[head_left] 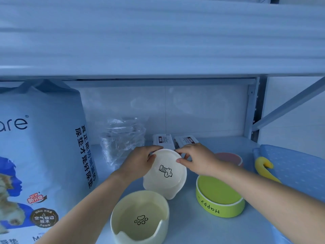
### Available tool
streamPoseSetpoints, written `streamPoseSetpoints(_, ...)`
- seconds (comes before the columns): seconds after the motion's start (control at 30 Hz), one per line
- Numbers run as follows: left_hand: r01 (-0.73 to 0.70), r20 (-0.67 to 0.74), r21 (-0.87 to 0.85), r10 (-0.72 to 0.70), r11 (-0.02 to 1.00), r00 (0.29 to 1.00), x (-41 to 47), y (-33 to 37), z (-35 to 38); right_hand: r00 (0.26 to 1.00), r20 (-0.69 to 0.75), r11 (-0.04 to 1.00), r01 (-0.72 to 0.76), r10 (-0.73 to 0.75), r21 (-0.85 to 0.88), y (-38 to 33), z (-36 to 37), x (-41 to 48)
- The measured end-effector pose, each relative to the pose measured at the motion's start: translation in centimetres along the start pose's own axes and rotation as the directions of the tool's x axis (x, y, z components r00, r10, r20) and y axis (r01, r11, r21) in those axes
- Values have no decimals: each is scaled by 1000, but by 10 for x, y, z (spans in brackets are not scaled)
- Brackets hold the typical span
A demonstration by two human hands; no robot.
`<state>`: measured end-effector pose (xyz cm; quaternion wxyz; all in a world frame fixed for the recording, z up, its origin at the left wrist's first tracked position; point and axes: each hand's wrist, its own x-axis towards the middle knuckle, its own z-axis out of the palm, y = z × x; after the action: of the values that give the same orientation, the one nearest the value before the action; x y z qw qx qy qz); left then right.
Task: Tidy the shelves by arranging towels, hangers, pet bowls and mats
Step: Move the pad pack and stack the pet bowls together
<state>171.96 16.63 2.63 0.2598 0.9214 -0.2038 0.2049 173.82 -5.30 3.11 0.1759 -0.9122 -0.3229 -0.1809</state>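
Note:
A cream pet bowl with a fishbone drawing (165, 175) is tilted toward me on the shelf (190, 226). My left hand (140, 161) grips its left rim and my right hand (195, 159) grips its right rim. In front of it stands a cream bowl with a paw print (140, 217). A green bowl marked "Happy" (219, 196) stands to the right under my right forearm. A pink bowl (232, 158) shows behind that arm.
A large blue bag of pet pads (40, 155) fills the left. Crumpled clear plastic (121, 138) and two white packets (174, 140) lie at the back. A blue dotted mat with a yellow hook-shaped object (265, 169) sits at the right. An upper shelf board hangs overhead.

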Motion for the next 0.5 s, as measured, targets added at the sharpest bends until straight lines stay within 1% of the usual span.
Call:
streamPoseSetpoints(0.07, 3, -20, -16, -3, 1000, 1000, 1, -2, 1, 1000, 6, 1000, -11, 11, 1, 1, 1, 3)
streamPoseSetpoints(0.17, 30, -71, 15, -29, 999, 997, 4, -5, 7, 999, 22, 999, -28, 28, -31, 4, 5, 6)
streamPoseSetpoints(0.33, 133, -140, 50, -125, 990, 982, 10, -12, 14, 996, 94, 998, 12, -7, -58, 10, 12, 4)
streamPoseSetpoints(0.43, 211, -155, 73, -198, 975, 968, 14, -17, 17, 983, 178, 996, 56, -44, -66, 13, 18, 2)
streamPoseSetpoints(0.5, 262, -154, 74, -249, 962, 956, 18, -20, 20, 979, 193, 995, 72, -59, -64, 14, 22, 1)
